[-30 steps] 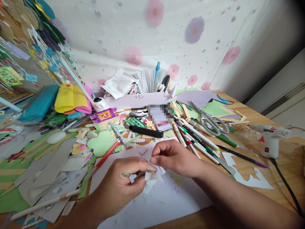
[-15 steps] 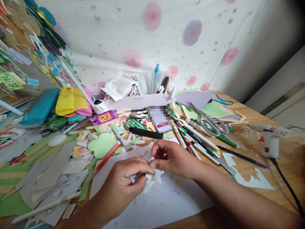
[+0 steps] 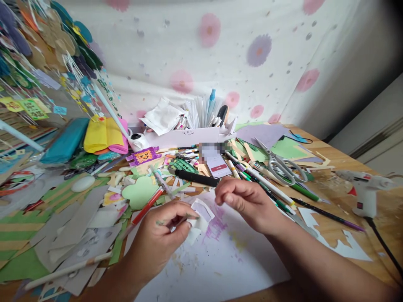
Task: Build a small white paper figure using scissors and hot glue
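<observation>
My left hand (image 3: 165, 235) pinches a small piece of folded white paper (image 3: 201, 212) between thumb and fingers, above a white sheet (image 3: 220, 264) stained with purple and yellow marks. To the right of that paper, and apart from it, is my right hand (image 3: 248, 205). Its fingers are curled with the thumb drawn up against them; whatever is between the fingertips, if anything, is too small to make out. Just behind the hands lie a black-handled cutter (image 3: 197, 177), a red marker (image 3: 147, 205) and a phone (image 3: 217, 163) with part of its screen blurred.
Scissors (image 3: 280, 165), several markers (image 3: 267, 180) and a white glue gun (image 3: 365, 188) lie on the right. Paper scraps (image 3: 72, 235) and a green flower cutout (image 3: 140, 192) cover the left. A white box (image 3: 185, 137) of supplies stands behind. Paper ornaments (image 3: 63, 42) hang at upper left.
My right hand has let go of the white paper and moved up and right. The paper stays in my left hand and shows more of its face. The view has shifted slightly.
</observation>
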A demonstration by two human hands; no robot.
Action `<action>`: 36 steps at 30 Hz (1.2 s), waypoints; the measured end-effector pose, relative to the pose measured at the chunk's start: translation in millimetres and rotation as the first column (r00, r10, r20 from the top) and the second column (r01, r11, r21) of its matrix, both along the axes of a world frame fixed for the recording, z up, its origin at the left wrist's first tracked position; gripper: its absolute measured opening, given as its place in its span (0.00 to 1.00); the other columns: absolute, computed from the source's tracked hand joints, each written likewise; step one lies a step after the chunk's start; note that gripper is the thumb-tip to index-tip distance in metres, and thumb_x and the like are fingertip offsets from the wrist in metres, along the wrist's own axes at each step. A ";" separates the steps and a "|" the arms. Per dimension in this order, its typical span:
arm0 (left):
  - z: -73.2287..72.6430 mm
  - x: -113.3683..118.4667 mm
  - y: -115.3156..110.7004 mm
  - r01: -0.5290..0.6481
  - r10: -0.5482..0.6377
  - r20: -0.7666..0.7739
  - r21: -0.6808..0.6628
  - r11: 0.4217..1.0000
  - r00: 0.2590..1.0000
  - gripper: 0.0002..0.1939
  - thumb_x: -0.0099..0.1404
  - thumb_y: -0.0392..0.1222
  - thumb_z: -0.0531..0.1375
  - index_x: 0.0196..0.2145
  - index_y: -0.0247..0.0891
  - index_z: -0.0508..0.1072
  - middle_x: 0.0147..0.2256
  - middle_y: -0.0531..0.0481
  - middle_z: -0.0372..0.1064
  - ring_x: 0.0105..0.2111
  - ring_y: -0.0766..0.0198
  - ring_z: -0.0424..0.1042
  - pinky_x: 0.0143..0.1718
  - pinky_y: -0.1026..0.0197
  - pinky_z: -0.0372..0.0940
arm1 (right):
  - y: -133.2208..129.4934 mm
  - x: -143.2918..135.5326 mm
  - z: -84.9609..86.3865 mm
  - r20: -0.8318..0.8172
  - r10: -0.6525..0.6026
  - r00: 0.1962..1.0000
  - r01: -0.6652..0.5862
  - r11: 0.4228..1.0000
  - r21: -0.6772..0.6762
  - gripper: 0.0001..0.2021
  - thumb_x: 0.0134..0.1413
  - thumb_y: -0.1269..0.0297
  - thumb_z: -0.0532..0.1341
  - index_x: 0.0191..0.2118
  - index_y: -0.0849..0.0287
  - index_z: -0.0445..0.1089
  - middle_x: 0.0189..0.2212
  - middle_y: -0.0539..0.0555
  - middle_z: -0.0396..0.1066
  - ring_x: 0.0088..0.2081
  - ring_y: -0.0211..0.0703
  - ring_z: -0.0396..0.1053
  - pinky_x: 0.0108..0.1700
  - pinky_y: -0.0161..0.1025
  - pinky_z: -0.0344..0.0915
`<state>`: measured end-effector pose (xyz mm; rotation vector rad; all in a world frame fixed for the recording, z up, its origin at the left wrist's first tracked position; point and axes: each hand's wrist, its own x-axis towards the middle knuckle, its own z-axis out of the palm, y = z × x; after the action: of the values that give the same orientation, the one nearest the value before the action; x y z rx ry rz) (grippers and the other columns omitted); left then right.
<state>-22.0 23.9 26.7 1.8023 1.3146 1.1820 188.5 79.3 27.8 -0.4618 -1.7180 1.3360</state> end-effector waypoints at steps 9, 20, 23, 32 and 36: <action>-2.9 -0.8 -2.5 -0.077 0.075 0.025 0.112 0.991 0.997 0.12 0.56 0.27 0.58 0.31 0.42 0.76 0.30 0.54 0.75 0.30 0.66 0.74 0.31 0.70 0.67 | -2.9 -10.0 -7.3 0.181 -0.106 0.978 0.136 0.977 -0.164 0.22 0.62 0.47 0.54 0.23 0.59 0.59 0.19 0.47 0.60 0.22 0.34 0.57 0.26 0.34 0.55; -7.3 1.2 -1.0 -0.096 0.097 0.002 0.161 0.982 0.995 0.13 0.56 0.26 0.58 0.32 0.42 0.75 0.31 0.54 0.74 0.31 0.67 0.73 0.32 0.70 0.67 | -9.6 -21.3 -14.3 0.186 0.043 0.982 0.041 0.904 -0.426 0.08 0.44 0.64 0.65 0.29 0.62 0.67 0.24 0.48 0.63 0.25 0.35 0.57 0.28 0.34 0.54; -6.4 3.2 -0.4 -0.126 0.117 0.119 0.071 0.990 0.986 0.10 0.56 0.28 0.59 0.33 0.42 0.74 0.28 0.55 0.72 0.26 0.68 0.71 0.26 0.71 0.65 | -9.1 -20.5 -12.8 0.117 0.056 0.992 0.009 0.869 -0.495 0.10 0.43 0.62 0.66 0.30 0.63 0.69 0.23 0.49 0.65 0.24 0.35 0.59 0.28 0.34 0.56; -8.0 8.9 -5.4 0.086 0.004 0.393 -0.212 0.974 0.920 0.20 0.59 0.36 0.63 0.47 0.44 0.62 0.39 0.48 0.73 0.36 0.61 0.72 0.36 0.62 0.67 | -7.4 -22.4 -11.2 0.092 -0.067 0.993 0.096 0.927 -0.361 0.13 0.50 0.57 0.64 0.26 0.60 0.64 0.20 0.46 0.62 0.24 0.33 0.57 0.28 0.33 0.55; -9.7 0.7 -1.2 0.237 -0.055 0.531 -0.282 0.930 0.845 0.20 0.63 0.52 0.59 0.49 0.43 0.65 0.43 0.45 0.70 0.42 0.55 0.69 0.40 0.58 0.66 | -6.0 -17.2 -7.9 0.281 -0.033 0.959 0.106 0.963 -0.247 0.09 0.51 0.62 0.61 0.26 0.60 0.65 0.19 0.46 0.60 0.21 0.32 0.54 0.24 0.32 0.51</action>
<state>-21.3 22.7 17.0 1.1976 0.9659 1.1625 171.3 73.2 20.0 -0.8872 -1.7326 1.5085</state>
